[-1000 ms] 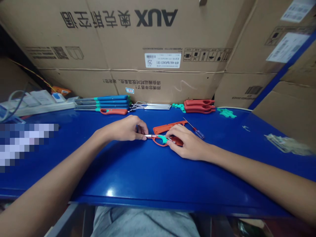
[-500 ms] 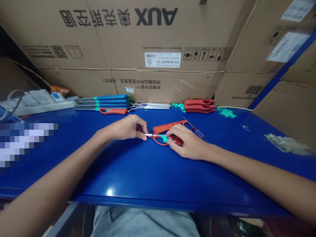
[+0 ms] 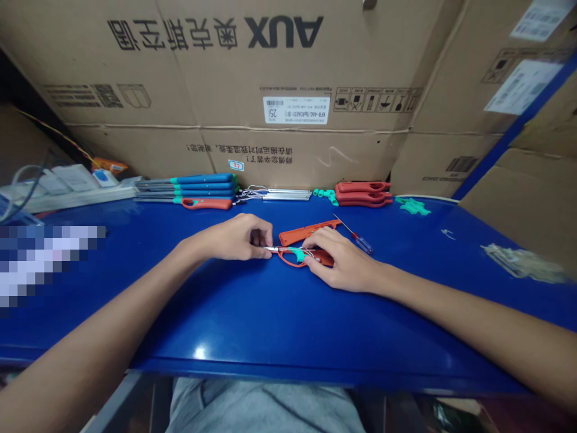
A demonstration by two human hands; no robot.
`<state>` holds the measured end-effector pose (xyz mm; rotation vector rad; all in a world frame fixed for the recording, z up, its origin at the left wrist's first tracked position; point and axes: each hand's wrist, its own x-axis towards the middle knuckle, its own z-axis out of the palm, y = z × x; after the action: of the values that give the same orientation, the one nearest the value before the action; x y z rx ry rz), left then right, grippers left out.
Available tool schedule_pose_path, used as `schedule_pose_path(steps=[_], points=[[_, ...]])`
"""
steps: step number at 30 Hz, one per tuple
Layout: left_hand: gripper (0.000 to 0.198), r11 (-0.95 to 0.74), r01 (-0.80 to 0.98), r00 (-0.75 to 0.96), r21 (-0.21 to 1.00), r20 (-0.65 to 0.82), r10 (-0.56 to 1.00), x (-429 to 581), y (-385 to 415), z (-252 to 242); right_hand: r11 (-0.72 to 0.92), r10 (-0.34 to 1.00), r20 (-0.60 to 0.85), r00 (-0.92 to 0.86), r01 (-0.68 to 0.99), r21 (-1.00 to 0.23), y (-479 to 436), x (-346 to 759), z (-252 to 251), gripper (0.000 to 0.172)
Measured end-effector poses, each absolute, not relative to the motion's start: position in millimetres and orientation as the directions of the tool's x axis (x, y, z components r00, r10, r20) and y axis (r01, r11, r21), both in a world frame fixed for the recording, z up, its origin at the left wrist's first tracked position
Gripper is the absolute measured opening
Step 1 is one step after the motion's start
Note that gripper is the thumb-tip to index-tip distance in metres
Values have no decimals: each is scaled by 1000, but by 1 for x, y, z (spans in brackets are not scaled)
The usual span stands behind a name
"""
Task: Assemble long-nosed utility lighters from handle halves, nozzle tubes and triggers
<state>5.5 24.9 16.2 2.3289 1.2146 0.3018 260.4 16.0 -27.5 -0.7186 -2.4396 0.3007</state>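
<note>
between the two hands, the orange plastic handle (image 3: pixel 287 258) lies low over the blue workbench (image 3: pixel 288 367); cannot tell if it touches the top or is held just off it. left hand (image 3: pixel 234 238) is at the handle's left end, nearly closed, its fingertips (image 3: pixel 265 253) pinching a thin metal tube (image 3: pixel 272 248) that sticks out of the handle. right hand (image 3: pixel 345 260) is at the handle's right end, fingers curved closely over a dark red grip part (image 3: pixel 325 258), near a teal clip (image 3: pixel 296 254) and fine wires (image 3: pixel 309 252); exact contact is partly hidden. just behind the handle lies a second orange shell (image 3: pixel 309 231), with a small screwdriver (image 3: pixel 363 243) to its right. farther behind the handle, blue-handled parts (image 3: pixel 202 178), metal rods (image 3: pixel 288 194) and red handles (image 3: pixel 363 193) sit in rows. risks: wires could snag or pull loose if the hands drift apart, the tube could slide out if the pinch eases, the clip could pop off under twisting, and the right hand could knock the screwdriver.
</note>
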Motion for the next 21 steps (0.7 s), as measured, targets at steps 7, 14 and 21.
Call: schedule_pose_path(steps=[7, 14, 21], points=[[42, -544, 668, 596, 507, 72, 799, 22, 17, 12, 845, 529, 475, -704, 382, -374, 16, 260, -29, 9], [35, -532, 621, 579, 575, 121, 807, 29, 18, 2, 845, 530, 467, -708, 394, -363, 16, 260, -29, 9], [27, -543, 585, 594, 603, 138, 793, 31, 17, 1, 836, 546, 448, -707, 424, -349, 17, 259, -28, 8]])
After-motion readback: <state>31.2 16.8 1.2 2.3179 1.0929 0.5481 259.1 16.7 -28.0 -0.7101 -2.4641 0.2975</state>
